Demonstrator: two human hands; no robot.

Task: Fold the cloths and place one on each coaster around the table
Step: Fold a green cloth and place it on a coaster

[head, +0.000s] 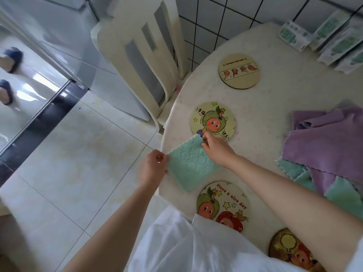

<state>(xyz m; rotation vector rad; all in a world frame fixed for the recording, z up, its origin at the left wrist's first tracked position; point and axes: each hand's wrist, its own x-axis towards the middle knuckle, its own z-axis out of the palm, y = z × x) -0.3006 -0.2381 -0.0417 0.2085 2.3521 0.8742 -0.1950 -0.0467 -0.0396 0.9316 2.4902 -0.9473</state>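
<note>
Both hands (152,167) (217,148) pinch green cloth (191,165) at table edge (167,134)

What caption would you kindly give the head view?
Left hand and right hand pinch a green cloth at the table edge.

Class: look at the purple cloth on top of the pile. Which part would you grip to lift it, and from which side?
Pinch the purple cloth at its scalloped left edge, near the front corner, coming from its left. That edge lies flat and free above the green cloths, while the far end is bunched, so it would likely lift unevenly.
</note>
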